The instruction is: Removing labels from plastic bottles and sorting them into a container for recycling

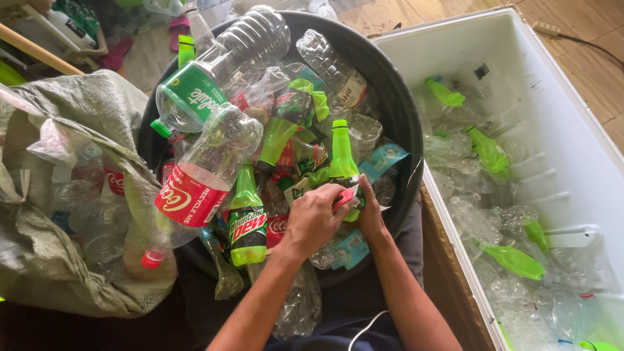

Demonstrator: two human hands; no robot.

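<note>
**Hands at work on a green bottle over a tub of plastic bottles**

Hands meet at the near rim of a round black tub (390, 97) heaped with empty plastic bottles. The left hand (316, 218) is curled shut, its fingers pinching a small red-pink strip (345, 196) against the lower body of an upright green bottle (342, 162). The right hand (370, 211) lies just beside it, fingers closed against the same bottle from the other side; how firmly it grips cannot be told. The green bottle stands capped, neck up, at the front centre of the heap.

Left of it lies a green soda bottle with a dark label (247, 218), and above that a large clear bottle with a red label (205, 172), tilted cap-down. A clear bottle with a green label (218, 65) rests across the top of the heap. A grey woven sack (84, 104) holding more bottles sits left of the tub. A white bin (572, 130) on the right contains flattened clear and green bottles.
</note>
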